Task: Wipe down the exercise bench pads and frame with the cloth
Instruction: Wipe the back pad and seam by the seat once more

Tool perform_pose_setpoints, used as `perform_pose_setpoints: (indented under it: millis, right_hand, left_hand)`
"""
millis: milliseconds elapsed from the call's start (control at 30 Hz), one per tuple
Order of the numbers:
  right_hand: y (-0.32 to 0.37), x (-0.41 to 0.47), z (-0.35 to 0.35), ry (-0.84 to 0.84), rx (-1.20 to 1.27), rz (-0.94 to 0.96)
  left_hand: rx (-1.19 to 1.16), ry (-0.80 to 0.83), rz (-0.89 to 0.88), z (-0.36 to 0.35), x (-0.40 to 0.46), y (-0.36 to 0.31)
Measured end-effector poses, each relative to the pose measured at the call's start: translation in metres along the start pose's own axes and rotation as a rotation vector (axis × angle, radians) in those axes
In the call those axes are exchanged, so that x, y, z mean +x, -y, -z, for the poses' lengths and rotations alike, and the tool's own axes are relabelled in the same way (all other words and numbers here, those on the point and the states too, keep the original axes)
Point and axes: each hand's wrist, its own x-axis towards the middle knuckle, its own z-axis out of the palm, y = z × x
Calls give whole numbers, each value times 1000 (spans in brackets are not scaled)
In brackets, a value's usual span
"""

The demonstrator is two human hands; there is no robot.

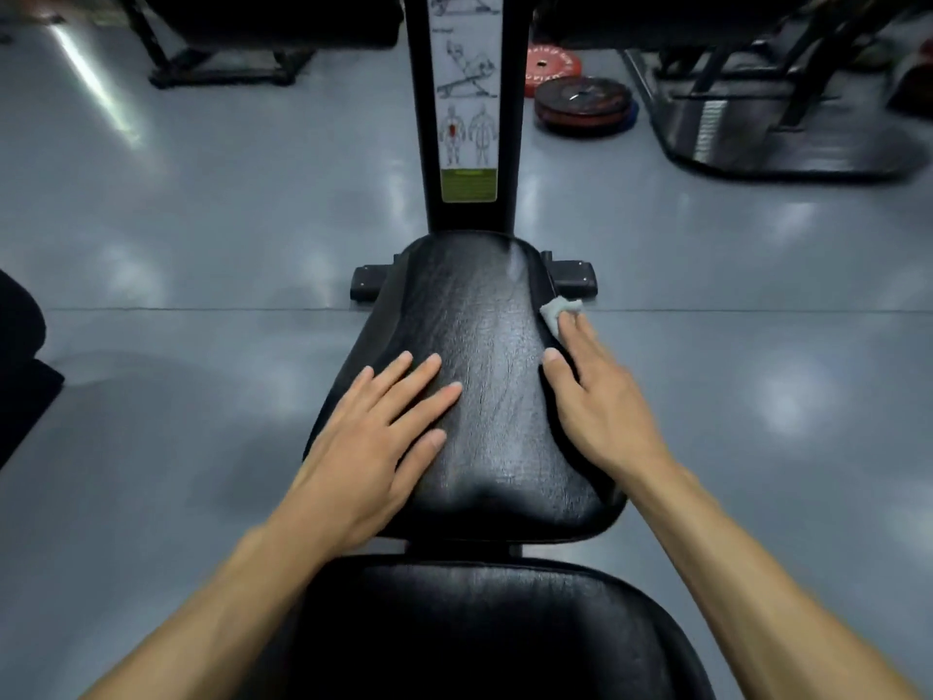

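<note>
Wiping is mid-way, I judge: my right hand (601,401) presses the cloth (558,314) flat-fingered along the seat pad (484,356) edge; frame (467,204) remains.

Instruction sticker (467,101) on frame post (511,144): exercise diagrams only, print too blurred to read.

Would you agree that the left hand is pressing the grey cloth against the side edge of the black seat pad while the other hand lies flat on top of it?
Not quite: it is the right hand that presses the grey cloth against the side edge of the black seat pad. The left hand is the one lying flat on top, as the head view shows.
</note>
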Motion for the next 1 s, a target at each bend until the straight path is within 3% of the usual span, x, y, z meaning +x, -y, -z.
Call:
perform_pose_setpoints:
  millis: [167,300,467,600,733,867,1000]
  right_hand:
    - [5,80,-6,45,-56,18]
    - [8,132,-7,13,195,-34]
    - [-7,144,-16,10,439,-95]
    - [-12,131,-10,-69,442,-110]
    - [0,135,-4,-60,375,-130]
    - [33,155,5,0,304,-118]
    - [76,189,-11,174,-99,84]
  left_hand:
    - [-29,37,-8,5,72,43]
    - [-112,45,-4,7,124,61]
    - [-231,-46,30,-3,120,58]
    - [-241,-88,88,-1,116,54]
    - [-265,-111,361,3,115,51]
    - [-307,-25,582,9,118,45]
    - [-312,22,640,13,123,43]
